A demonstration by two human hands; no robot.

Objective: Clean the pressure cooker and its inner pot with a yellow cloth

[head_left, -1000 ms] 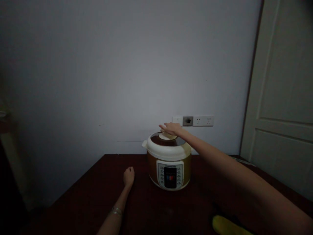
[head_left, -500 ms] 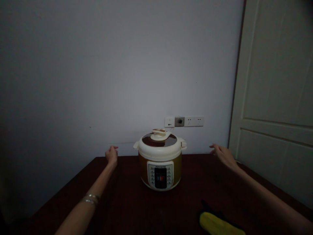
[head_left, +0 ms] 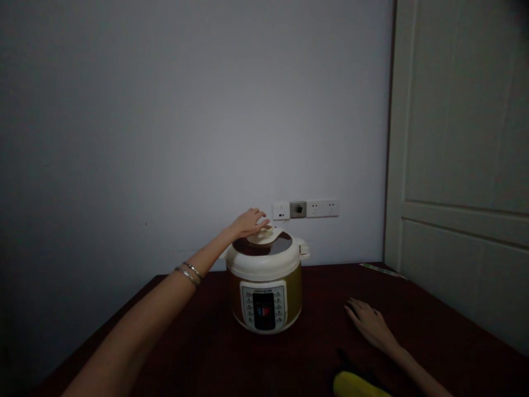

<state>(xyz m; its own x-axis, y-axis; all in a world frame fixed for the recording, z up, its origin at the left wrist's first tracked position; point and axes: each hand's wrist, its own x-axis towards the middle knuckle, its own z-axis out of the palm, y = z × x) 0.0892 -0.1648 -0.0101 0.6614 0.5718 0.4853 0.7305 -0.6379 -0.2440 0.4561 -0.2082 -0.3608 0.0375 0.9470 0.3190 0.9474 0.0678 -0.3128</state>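
A white and gold electric pressure cooker (head_left: 291, 275) stands on the dark red table (head_left: 198, 347), its control panel facing me and its lid on. Over the lid's cream handle (head_left: 264, 236) is my left hand (head_left: 249, 221), with fingers stretched out and apart. The fingertips are at the handle's top; whether they touch it is hard to tell. My right hand (head_left: 370, 322) rests low over the table to the right of the cooker, fingers extended, holding nothing. Two silvery bracelets (head_left: 190, 273) circle my left wrist.
A yellow item with a dark edge (head_left: 355, 384) lies at the table's front right. A thin, pale-green strip (head_left: 383, 270) lies at the back right. Sockets (head_left: 322, 208) sit on the wall behind the cooker. A pale panelled door (head_left: 463, 237) stands on the right.
My left hand has moved right from beside the cooker to above its lid handle, and its fingers have opened. My right hand has come down and nearer to me. The view has shifted slightly.
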